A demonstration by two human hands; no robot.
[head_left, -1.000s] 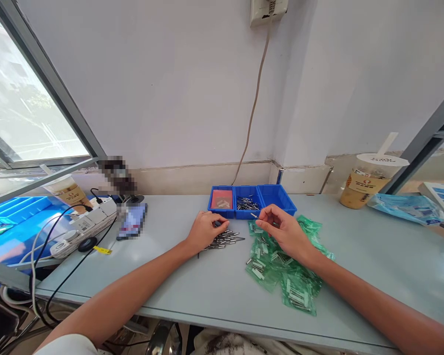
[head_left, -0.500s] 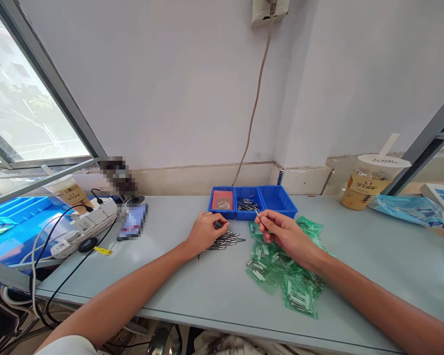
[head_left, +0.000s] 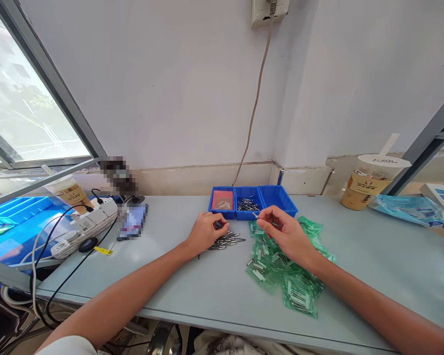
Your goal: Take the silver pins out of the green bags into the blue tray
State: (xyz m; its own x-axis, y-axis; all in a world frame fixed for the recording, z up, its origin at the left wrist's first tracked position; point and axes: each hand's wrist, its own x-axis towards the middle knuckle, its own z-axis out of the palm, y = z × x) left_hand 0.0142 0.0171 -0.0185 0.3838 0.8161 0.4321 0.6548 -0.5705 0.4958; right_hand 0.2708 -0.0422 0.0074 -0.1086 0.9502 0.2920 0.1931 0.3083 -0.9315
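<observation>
My left hand (head_left: 207,230) is closed with thumb and fingertips together, at the left edge of a pile of slim metal pins (head_left: 227,240) on the table. Something dark shows at its fingertips, too small to name. My right hand (head_left: 286,235) pinches a small metal pin (head_left: 255,215) between thumb and forefinger, just in front of the blue bins. Green plastic bags (head_left: 298,296) holding similar metal pieces lie under and around this hand. Behind, the middle blue bin (head_left: 248,215) holds loose metal pins, and the left bin (head_left: 222,215) has a red piece with a small bag on it.
The right blue bin (head_left: 279,197) stands against the others near the wall. At left are a phone (head_left: 133,222), a power strip (head_left: 85,229) with cables and a drink cup (head_left: 72,192). Another drink cup (head_left: 368,185) and a blue-white packet (head_left: 409,209) stand at right.
My right hand has turned a little and its fingers have shifted around the pin, of which only a short end now shows. The left hand has stayed in place.
</observation>
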